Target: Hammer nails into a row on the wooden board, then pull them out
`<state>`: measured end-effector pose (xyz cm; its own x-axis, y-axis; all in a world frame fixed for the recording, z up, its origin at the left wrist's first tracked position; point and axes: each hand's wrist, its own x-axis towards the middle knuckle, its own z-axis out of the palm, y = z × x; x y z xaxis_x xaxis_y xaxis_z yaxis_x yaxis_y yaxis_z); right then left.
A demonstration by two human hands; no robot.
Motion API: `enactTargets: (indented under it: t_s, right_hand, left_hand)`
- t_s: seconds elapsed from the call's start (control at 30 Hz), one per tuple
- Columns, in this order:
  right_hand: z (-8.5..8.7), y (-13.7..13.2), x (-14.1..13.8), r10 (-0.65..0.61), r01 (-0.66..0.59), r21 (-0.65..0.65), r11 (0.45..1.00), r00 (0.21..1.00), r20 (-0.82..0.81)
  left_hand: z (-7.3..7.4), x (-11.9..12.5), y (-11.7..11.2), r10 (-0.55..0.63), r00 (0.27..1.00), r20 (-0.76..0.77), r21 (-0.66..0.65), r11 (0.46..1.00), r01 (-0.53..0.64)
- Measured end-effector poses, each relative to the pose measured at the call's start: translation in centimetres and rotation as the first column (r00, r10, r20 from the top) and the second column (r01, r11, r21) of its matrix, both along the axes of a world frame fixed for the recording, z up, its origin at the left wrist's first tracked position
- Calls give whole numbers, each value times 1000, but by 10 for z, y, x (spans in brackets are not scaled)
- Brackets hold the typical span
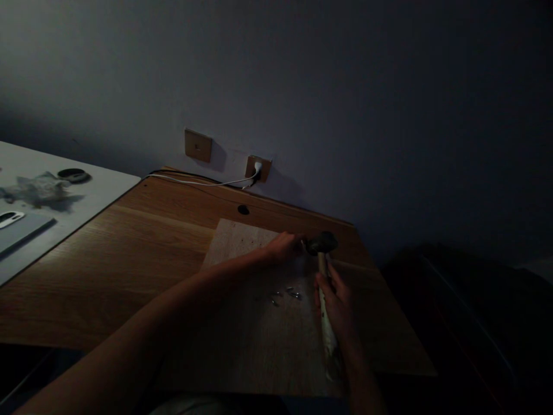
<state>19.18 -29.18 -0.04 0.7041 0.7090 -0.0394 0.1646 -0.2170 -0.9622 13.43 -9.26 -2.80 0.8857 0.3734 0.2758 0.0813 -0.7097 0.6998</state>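
My right hand (338, 300) is wrapped round the pale handle of a hammer (329, 343). Its dark head (323, 242) is at the far right part of a thin wooden board (235, 236). Just left of the hammer head, my left hand (284, 246) is closed, with its fingertips pinched together. What they pinch, if anything, is too dark and small to make out. Several small shiny metal pieces, perhaps nails (295, 295), lie loose on the board between my forearms.
The board rests on a wooden desk (129, 242) against a wall. A plug with a white cable (207, 183) sits in a wall socket (264, 168). At left, a white surface (103, 181) holds a grey device (26, 233), a crumpled plastic bag (43, 190) and a dark round object (73, 174).
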Motion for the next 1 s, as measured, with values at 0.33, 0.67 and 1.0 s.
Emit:
enactTargets:
  t_s: [0.33, 0.67, 1.0]
  right_hand:
    - [-10, -5, 0, -30, 31, 24, 999, 999, -28]
    - [-9, -4, -5, 33, -30, 42, 999, 997, -71]
    - [-5, -5, -10, 3, -3, 15, 1000, 1000, -12]
  left_hand:
    - [-4, 2, 3, -3, 1000, -1, -14, 1000, 3]
    - [-1, -1, 2, 12, 1000, -10, 17, 1000, -12]
    - [0, -2, 3, 6, 1000, -23, -3, 1000, -6]
